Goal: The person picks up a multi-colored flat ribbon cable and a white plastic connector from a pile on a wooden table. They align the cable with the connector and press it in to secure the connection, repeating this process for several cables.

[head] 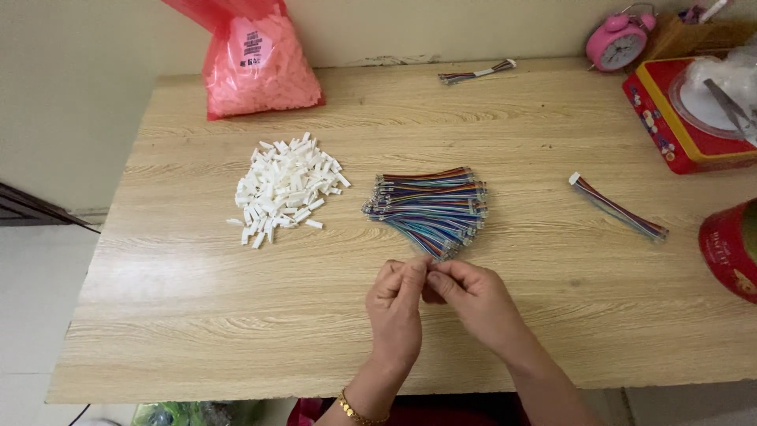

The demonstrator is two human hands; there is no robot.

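Observation:
My left hand point(397, 304) and my right hand point(471, 298) meet fingertip to fingertip near the table's front, just below a pile of multicoloured ribbon wires point(430, 207). The fingers of both hands pinch together at the near end of that pile; what they hold is too small to make out. A heap of small white plastic connectors point(285, 186) lies to the left of the wires. A gold bracelet sits on my left wrist.
A wooden table point(197, 315) holds a red bag of white parts point(256, 63) at the back left. One finished wire with a white end point(617, 207) lies right, another wire point(476, 73) at the back. A pink alarm clock point(619, 41), red tin point(678, 118) and red can point(729, 248) stand right.

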